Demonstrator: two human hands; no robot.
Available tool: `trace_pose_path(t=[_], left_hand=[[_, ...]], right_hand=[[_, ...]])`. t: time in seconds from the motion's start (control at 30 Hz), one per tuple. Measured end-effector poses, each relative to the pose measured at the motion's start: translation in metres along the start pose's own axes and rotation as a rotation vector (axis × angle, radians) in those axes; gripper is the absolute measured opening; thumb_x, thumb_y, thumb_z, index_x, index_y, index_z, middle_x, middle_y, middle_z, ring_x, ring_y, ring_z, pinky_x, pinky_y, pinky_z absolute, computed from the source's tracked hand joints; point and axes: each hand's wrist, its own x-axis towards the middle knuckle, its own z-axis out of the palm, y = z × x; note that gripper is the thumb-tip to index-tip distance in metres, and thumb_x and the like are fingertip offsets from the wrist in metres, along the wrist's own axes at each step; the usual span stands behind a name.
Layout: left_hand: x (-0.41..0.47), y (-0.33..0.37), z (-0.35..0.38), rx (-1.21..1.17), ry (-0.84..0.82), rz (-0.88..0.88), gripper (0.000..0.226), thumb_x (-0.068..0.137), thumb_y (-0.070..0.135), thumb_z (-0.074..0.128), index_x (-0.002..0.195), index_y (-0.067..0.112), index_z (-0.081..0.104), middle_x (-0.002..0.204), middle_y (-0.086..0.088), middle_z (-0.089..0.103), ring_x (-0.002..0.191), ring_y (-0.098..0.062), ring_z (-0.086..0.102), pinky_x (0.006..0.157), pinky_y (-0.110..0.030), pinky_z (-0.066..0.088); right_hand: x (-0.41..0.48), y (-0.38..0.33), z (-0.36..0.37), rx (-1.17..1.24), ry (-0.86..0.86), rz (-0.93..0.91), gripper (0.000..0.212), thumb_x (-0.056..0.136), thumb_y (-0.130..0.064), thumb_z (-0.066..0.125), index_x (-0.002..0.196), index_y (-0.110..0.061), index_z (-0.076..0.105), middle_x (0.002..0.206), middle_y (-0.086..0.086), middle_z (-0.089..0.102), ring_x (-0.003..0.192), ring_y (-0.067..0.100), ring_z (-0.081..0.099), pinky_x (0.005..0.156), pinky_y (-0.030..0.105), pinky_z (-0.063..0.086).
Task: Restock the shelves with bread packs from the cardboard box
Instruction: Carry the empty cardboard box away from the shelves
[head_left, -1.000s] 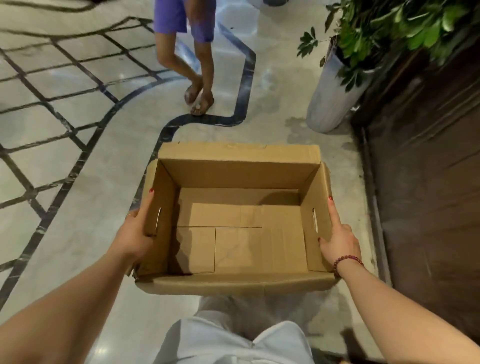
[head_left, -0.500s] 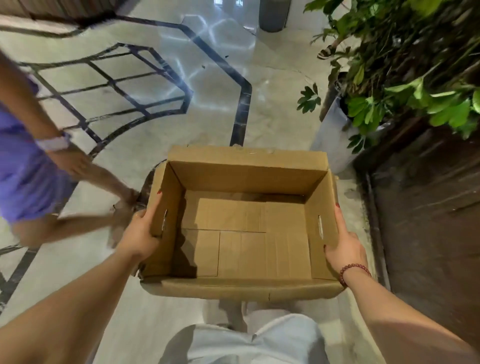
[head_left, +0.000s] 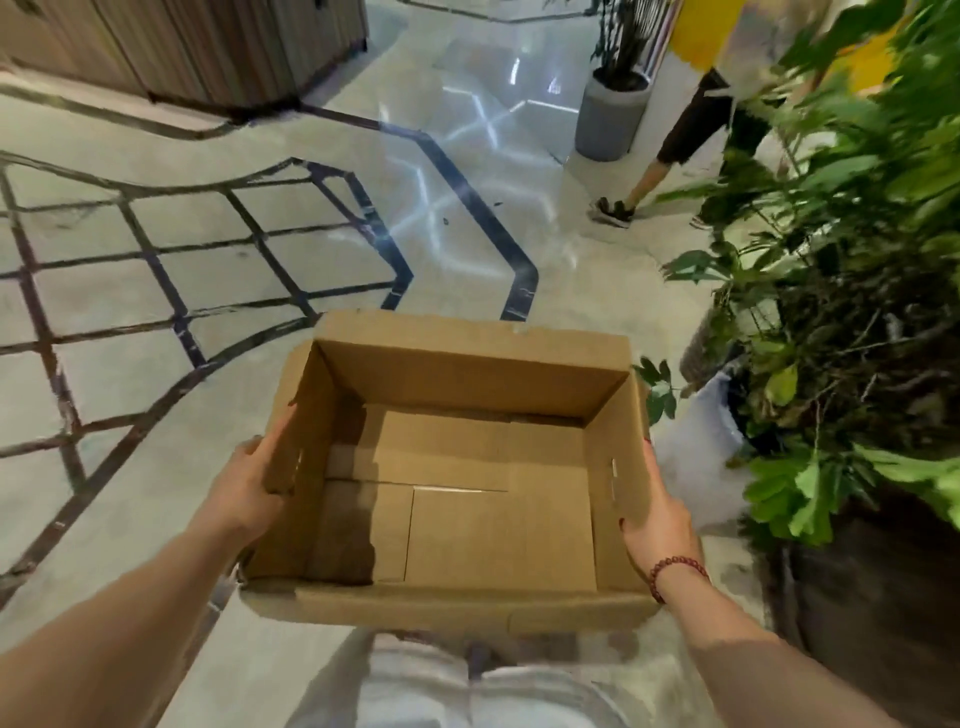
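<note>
I carry an open brown cardboard box (head_left: 467, 374) in front of my waist, above the floor. Nothing lies inside it; only its bare bottom flaps show. My left hand (head_left: 249, 483) grips the box's left wall beside the handle slot. My right hand (head_left: 657, 519), with a red bead bracelet at the wrist, presses against the right wall. No bread packs and no shelves are in view.
A large leafy plant (head_left: 841, 322) in a pale pot (head_left: 711, 410) crowds the right side. A grey planter (head_left: 608, 122) stands farther ahead. A person's legs (head_left: 675, 140) walk at the upper right. A wooden counter (head_left: 197, 47) is at the upper left. The polished floor has dark inlaid lines.
The view has swung left and forward with the box still held. The person in purple has left the frame; another person's legs and a second planter have come into view.
</note>
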Motion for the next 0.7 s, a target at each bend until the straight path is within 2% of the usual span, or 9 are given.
trace_pose_path(t=[0.13, 0.27, 0.37, 0.47, 0.53, 0.63, 0.7], left_hand=[[0.088, 0.031, -0.01, -0.012, -0.015, -0.038, 0.112, 0.082, 0.001, 0.066, 0.143, 0.066, -0.002, 0.146, -0.012, 0.035, 0.128, -0.037, 0.045, 0.091, -0.05, 0.054], [0.187, 0.069, -0.018, 0.017, 0.036, 0.075, 0.107, 0.082, 0.005, 0.065, 0.149, 0.055, -0.002, 0.136, -0.016, 0.046, 0.118, -0.036, 0.053, 0.09, -0.046, 0.053], [0.268, 0.099, -0.031, 0.043, 0.013, 0.134, 0.108, 0.082, 0.004, 0.062, 0.149, 0.056, -0.005, 0.141, -0.016, 0.044, 0.12, -0.036, 0.052, 0.091, -0.046, 0.052], [0.346, 0.132, -0.046, 0.081, -0.025, 0.165, 0.107, 0.081, 0.006, 0.061, 0.148, 0.056, -0.006, 0.144, -0.016, 0.044, 0.119, -0.034, 0.054, 0.089, -0.042, 0.051], [0.393, 0.156, -0.056, 0.087, -0.046, 0.198, 0.109, 0.08, 0.007, 0.061, 0.147, 0.059, -0.008, 0.141, -0.017, 0.046, 0.113, -0.034, 0.057, 0.081, -0.039, 0.052], [0.455, 0.188, -0.059, 0.1, -0.084, 0.256, 0.112, 0.077, 0.005, 0.061, 0.146, 0.059, -0.008, 0.142, -0.017, 0.045, 0.108, -0.032, 0.059, 0.075, -0.036, 0.052], [0.488, 0.213, -0.058, 0.107, -0.1, 0.251, 0.109, 0.081, 0.006, 0.06, 0.146, 0.058, -0.01, 0.143, -0.016, 0.044, 0.111, -0.033, 0.059, 0.081, -0.039, 0.055]], right_hand=[[0.092, -0.026, -0.01, -0.025, -0.003, -0.005, 0.109, 0.084, -0.008, 0.052, 0.126, -0.065, -0.031, 0.08, 0.01, 0.056, 0.058, 0.022, 0.055, 0.049, 0.026, 0.043], [0.186, -0.058, -0.017, -0.06, 0.041, 0.019, 0.114, 0.082, -0.013, 0.062, 0.128, -0.063, -0.03, 0.08, 0.008, 0.055, 0.057, 0.019, 0.052, 0.048, 0.026, 0.038], [0.249, -0.082, -0.024, -0.074, 0.035, 0.084, 0.111, 0.084, -0.015, 0.062, 0.13, -0.06, -0.028, 0.079, 0.007, 0.052, 0.055, 0.017, 0.05, 0.045, 0.026, 0.033], [0.307, -0.102, -0.034, 0.003, 0.046, 0.154, 0.113, 0.083, -0.012, 0.063, 0.128, -0.065, -0.026, 0.087, 0.011, 0.055, 0.061, 0.02, 0.053, 0.05, 0.029, 0.042], [0.342, -0.11, -0.04, 0.017, 0.069, 0.174, 0.116, 0.081, -0.011, 0.065, 0.123, -0.067, -0.028, 0.089, 0.013, 0.057, 0.065, 0.025, 0.057, 0.057, 0.033, 0.05], [0.39, -0.118, -0.051, -0.015, 0.086, 0.214, 0.114, 0.082, -0.013, 0.063, 0.126, -0.067, -0.027, 0.085, 0.013, 0.06, 0.063, 0.026, 0.06, 0.057, 0.034, 0.051], [0.424, -0.124, -0.058, 0.085, 0.086, 0.237, 0.11, 0.083, -0.003, 0.061, 0.137, -0.062, -0.014, 0.109, 0.018, 0.061, 0.079, 0.032, 0.064, 0.068, 0.041, 0.055]])
